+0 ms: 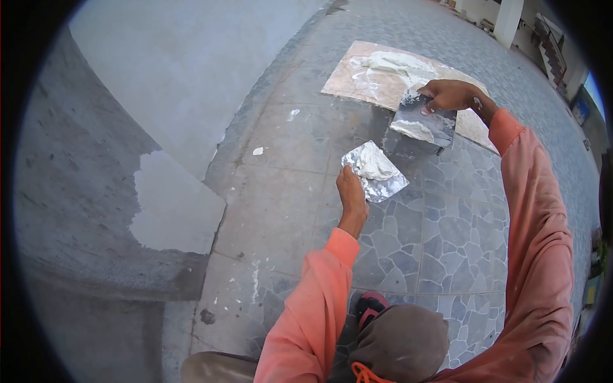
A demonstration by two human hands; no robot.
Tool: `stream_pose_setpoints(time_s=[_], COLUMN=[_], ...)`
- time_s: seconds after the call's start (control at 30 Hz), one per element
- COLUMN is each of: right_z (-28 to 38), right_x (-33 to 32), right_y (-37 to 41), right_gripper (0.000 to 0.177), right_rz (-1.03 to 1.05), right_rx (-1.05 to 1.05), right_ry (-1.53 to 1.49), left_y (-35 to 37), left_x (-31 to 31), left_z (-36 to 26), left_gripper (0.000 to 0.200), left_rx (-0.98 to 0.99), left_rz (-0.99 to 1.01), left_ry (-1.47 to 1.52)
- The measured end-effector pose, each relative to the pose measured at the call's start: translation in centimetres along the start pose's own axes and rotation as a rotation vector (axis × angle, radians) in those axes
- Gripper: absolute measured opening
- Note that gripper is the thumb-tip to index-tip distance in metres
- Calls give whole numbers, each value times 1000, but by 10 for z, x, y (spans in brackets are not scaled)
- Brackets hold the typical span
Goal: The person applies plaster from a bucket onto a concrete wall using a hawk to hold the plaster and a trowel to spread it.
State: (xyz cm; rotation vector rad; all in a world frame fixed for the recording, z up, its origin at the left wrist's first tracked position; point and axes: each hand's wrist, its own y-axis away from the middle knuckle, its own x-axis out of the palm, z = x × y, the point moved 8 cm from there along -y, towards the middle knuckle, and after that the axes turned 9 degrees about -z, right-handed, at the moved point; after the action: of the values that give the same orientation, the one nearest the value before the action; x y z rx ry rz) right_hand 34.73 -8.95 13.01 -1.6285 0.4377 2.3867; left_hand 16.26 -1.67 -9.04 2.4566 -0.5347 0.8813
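Observation:
My left hand (352,198) is closed on a flat metal putty blade (391,189), which carries a thick heap of white putty (375,162). Farther forward and to the right, my right hand (448,97) grips a wide, dark plastering blade (440,122) from above. White putty lies along the near edge of this blade. The two blades are apart. Just beyond the right hand, a pale marbled board (345,78) bears a long mound of wet white putty (399,64); the wide blade and my hand hide part of the board.
On the left stands a grey wall (76,153) with a smooth, pale coated patch (172,204). The tiled floor (447,230) has a stone pattern and dried white spots. My knee (402,338) and a shoe (370,305) are near the bottom. A white pillar (509,22) rises far back.

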Motion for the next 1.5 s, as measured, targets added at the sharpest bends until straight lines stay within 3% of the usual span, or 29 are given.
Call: stream_pose_setpoints(time_s=[0.17,0.27,0.37,0.5,0.63,0.97,1.17,1.27,1.37,1.5], right_z=[34,56,103,170,198,187,160,147,162,214], right_x=[8,31,64,103,136,188,240,245,229,210], right_y=[18,39,69,93,96,69,38,39,45,59], right_gripper=[37,36,29,42,62,73,72,59,43,31], right_rz=[-174,-305,-466,-596,-497,-486,-306,-384,-543,-519], right_rx=[17,-9,-305,-1029,-1145,-1027,-830,-583,-376,-282], right_ry=[-161,-506,-474,-399,-263,-174,-28,-262,-223,-248], left_y=[13,23,31,38,50,65,74,83,78,68], left_x=[-19,-44,-64,-79,-89,-116,-153,-170,-206,-261], left_z=[-16,-37,-55,-70,-88,-137,-193,-232,-250,-248], left_gripper=[40,40,42,46,44,42,42,40,39,43], left_rx=[-31,-30,-90,-169,-223,-83,-9,125,204,265], left_rz=[28,21,21,143,198,127,0,-5,-10,-113], left_ry=[34,70,153,268,335,146,55,-18,-11,-63])
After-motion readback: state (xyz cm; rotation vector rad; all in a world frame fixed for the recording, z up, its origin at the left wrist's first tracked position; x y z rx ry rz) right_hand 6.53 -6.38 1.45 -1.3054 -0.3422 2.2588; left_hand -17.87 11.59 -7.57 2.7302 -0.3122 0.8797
